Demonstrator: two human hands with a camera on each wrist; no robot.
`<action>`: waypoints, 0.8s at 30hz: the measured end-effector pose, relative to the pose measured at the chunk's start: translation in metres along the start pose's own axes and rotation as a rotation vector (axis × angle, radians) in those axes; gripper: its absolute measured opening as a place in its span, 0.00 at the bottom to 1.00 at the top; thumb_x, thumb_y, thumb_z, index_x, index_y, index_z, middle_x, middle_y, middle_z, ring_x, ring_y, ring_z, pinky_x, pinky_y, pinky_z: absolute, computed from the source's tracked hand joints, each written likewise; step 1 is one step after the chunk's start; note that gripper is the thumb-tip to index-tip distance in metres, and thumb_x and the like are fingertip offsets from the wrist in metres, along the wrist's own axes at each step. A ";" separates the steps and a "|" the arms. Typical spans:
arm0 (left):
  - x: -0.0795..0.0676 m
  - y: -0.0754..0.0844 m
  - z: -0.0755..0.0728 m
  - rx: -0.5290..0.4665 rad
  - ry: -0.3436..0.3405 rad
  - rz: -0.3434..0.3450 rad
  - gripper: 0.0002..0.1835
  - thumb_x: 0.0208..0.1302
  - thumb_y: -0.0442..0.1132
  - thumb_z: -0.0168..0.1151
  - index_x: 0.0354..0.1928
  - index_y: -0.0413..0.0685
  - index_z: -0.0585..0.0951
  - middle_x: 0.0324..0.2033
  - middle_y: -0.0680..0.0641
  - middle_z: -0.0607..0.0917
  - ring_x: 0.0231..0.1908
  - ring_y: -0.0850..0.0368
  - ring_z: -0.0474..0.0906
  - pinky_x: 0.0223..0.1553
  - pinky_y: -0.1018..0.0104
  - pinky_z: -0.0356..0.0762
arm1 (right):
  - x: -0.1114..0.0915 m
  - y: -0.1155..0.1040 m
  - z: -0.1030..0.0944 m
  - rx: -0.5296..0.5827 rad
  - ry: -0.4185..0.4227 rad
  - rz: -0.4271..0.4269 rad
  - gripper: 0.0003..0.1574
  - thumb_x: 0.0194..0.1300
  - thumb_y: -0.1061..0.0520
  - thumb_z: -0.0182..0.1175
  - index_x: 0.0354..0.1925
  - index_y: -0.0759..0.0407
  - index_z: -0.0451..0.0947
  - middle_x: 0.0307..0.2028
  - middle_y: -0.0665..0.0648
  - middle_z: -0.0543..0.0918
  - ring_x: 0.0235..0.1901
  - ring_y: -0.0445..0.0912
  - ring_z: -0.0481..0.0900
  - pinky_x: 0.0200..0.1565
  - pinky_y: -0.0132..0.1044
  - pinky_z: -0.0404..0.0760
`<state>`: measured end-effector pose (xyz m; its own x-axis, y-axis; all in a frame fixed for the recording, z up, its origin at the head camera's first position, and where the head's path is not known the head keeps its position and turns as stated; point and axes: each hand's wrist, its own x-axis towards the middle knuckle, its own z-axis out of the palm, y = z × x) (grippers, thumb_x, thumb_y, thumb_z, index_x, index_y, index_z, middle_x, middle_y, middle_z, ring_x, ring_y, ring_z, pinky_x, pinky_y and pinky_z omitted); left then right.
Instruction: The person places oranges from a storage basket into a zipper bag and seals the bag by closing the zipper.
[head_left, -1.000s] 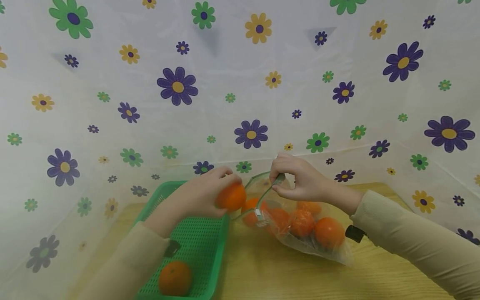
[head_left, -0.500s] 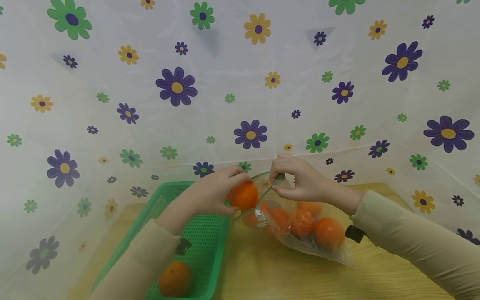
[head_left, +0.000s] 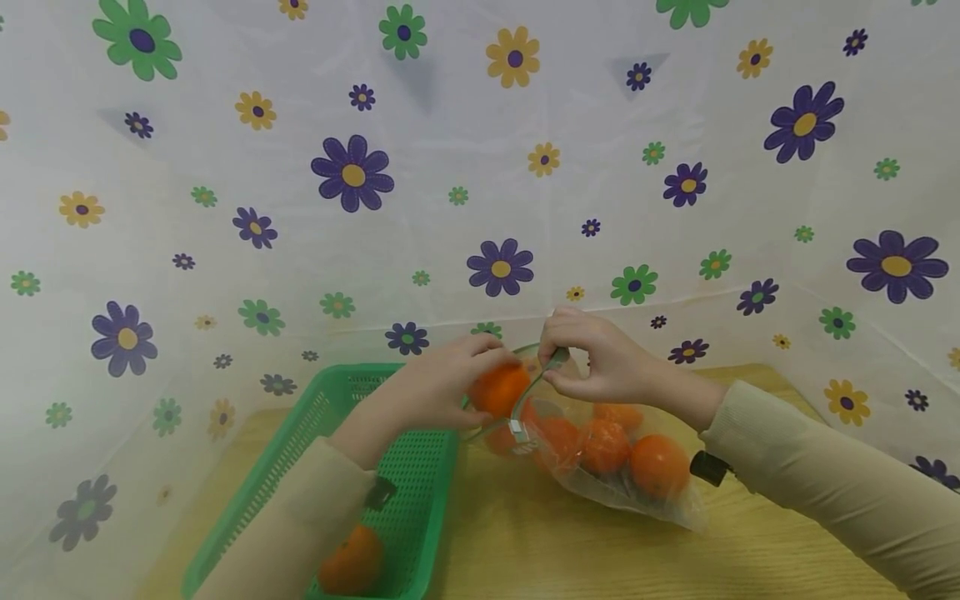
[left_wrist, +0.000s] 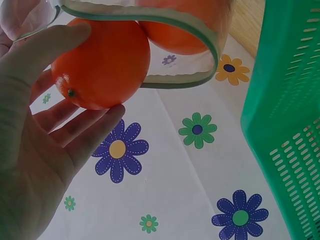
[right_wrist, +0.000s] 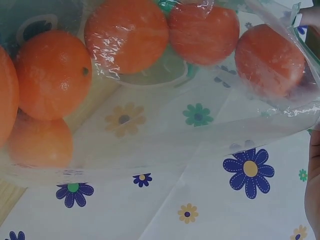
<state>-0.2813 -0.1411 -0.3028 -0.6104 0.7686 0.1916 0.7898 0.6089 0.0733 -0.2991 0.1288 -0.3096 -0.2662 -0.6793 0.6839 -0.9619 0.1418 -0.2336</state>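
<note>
My left hand (head_left: 435, 385) holds an orange (head_left: 497, 390) at the mouth of a clear zip bag (head_left: 663, 510). Seen from the left wrist, the thumb and fingers curve round that orange (left_wrist: 107, 65), part of which lies within the green-edged opening (left_wrist: 195, 30). With thumb and fingers, my right hand (head_left: 600, 354) pinches the bag's rim and keeps the mouth apart. Several oranges (head_left: 658, 467) lie inside the bag on the table; the right wrist view shows them through the plastic (right_wrist: 125, 35). In that view only an edge of the right hand (right_wrist: 314, 175) appears.
A green perforated basket (head_left: 444, 500) stands left of the bag, with one orange (head_left: 354, 562) in it, partly hidden by my left sleeve. The wooden table (head_left: 570, 558) meets a white flower-printed sheet (head_left: 450, 242) at the back and sides.
My left hand has moved right, carrying the orange from beside the bag into its mouth. The right hand and the bag have stayed nearly still.
</note>
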 end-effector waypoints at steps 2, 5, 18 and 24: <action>0.001 0.001 0.001 -0.006 0.002 0.006 0.37 0.57 0.44 0.82 0.69 0.52 0.77 0.63 0.47 0.81 0.57 0.51 0.83 0.56 0.59 0.89 | 0.000 0.000 0.000 0.002 0.000 0.003 0.12 0.57 0.69 0.69 0.35 0.54 0.80 0.30 0.49 0.77 0.36 0.42 0.70 0.39 0.30 0.71; 0.003 0.002 0.001 -0.023 -0.001 0.015 0.37 0.58 0.43 0.82 0.69 0.52 0.77 0.63 0.46 0.81 0.56 0.51 0.83 0.55 0.60 0.89 | -0.001 0.000 0.001 0.002 0.001 0.001 0.13 0.57 0.69 0.69 0.35 0.55 0.80 0.30 0.50 0.77 0.36 0.42 0.70 0.39 0.30 0.71; 0.010 0.005 0.005 -0.131 -0.010 0.013 0.38 0.57 0.40 0.82 0.70 0.52 0.77 0.65 0.48 0.78 0.59 0.52 0.81 0.58 0.62 0.87 | -0.002 0.000 0.001 -0.001 0.002 0.011 0.13 0.57 0.70 0.69 0.35 0.54 0.81 0.29 0.49 0.78 0.36 0.42 0.70 0.39 0.30 0.71; 0.009 0.009 0.001 -0.166 -0.016 -0.020 0.38 0.57 0.40 0.82 0.70 0.53 0.76 0.65 0.47 0.75 0.59 0.52 0.80 0.60 0.60 0.87 | -0.002 0.000 0.001 -0.003 0.000 0.011 0.13 0.56 0.70 0.69 0.34 0.54 0.81 0.29 0.49 0.78 0.36 0.42 0.69 0.38 0.31 0.70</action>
<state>-0.2803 -0.1283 -0.3015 -0.6261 0.7603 0.1729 0.7756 0.5846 0.2381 -0.2987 0.1296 -0.3114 -0.2767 -0.6779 0.6810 -0.9592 0.1517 -0.2388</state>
